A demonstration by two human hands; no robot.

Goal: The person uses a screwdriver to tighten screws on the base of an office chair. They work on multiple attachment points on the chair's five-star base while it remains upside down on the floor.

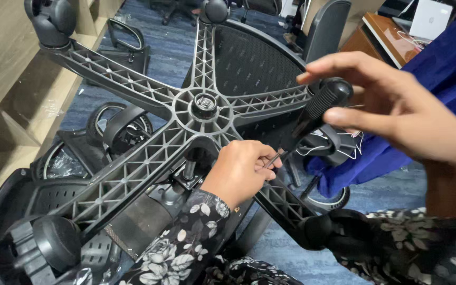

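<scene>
We are observing left hand (241, 171) pinching screwdriver (312, 113) shaft, right hand (391, 113) fingers loosely spread around its handle, above overturned chair base (133, 84).

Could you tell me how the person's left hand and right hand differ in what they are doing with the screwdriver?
The left hand is curled, pinching the metal shaft low down by the chair base; the right hand is spread open, fingers loosely around the black handle of the screwdriver. The left sits lower and nearer the hub; the right sits higher. Both wear floral sleeves.
</scene>
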